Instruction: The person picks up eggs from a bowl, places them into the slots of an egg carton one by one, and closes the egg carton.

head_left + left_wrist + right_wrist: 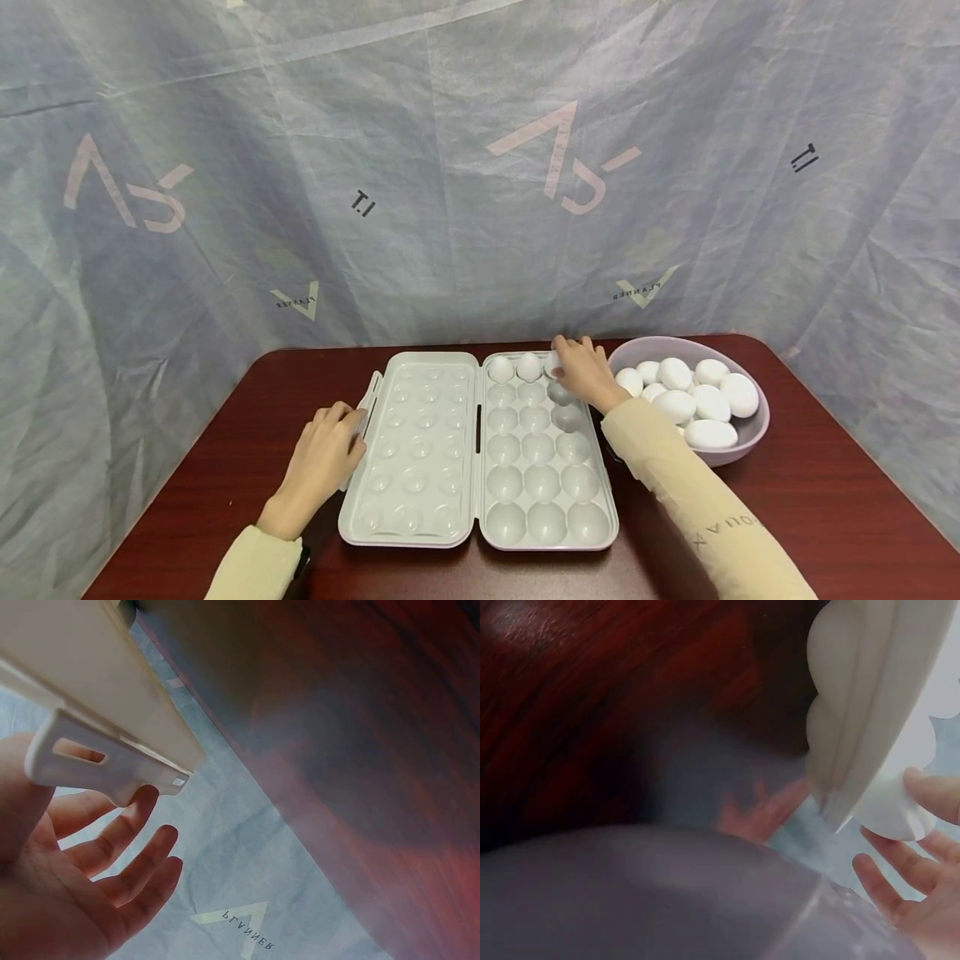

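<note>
A white plastic egg box lies opened flat, its dimpled lid on the left and the cupped half on the right. My left hand is at the lid's outer side, thumb and fingers around the latch flap. At the back right corner, my right hand holds a white egg at the third cup of the back row. Thumb and fingertips pinch that egg in the right wrist view. Two more eggs, a left one and a middle one, sit in that row.
A pale lilac bowl heaped with several white eggs stands right of the box, close to my right forearm. The dark red wooden table ends at a grey fabric backdrop.
</note>
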Demonstrator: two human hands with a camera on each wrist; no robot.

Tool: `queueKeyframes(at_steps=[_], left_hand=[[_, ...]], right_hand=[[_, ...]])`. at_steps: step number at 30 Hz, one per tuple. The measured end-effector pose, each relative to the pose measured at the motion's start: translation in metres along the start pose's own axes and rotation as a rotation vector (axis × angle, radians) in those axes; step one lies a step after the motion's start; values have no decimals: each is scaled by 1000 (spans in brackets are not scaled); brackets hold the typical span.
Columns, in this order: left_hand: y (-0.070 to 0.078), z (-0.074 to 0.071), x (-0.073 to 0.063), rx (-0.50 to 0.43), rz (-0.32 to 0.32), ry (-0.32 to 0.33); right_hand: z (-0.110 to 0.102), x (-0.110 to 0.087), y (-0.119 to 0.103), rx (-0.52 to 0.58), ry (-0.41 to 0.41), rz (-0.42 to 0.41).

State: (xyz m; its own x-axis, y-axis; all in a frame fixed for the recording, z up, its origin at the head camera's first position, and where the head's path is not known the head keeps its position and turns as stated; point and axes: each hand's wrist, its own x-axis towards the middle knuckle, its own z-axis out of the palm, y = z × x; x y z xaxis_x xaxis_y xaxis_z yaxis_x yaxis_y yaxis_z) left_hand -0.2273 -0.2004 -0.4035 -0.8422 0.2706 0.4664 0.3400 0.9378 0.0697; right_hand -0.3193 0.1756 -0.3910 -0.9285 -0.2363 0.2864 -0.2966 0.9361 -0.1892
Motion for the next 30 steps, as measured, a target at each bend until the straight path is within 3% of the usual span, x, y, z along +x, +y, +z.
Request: queueKeyframes(at_steps=[30], left_hand=[[0,2,0,-1,-2,5]], right_hand=[[13,8,5,-140,-70,7]])
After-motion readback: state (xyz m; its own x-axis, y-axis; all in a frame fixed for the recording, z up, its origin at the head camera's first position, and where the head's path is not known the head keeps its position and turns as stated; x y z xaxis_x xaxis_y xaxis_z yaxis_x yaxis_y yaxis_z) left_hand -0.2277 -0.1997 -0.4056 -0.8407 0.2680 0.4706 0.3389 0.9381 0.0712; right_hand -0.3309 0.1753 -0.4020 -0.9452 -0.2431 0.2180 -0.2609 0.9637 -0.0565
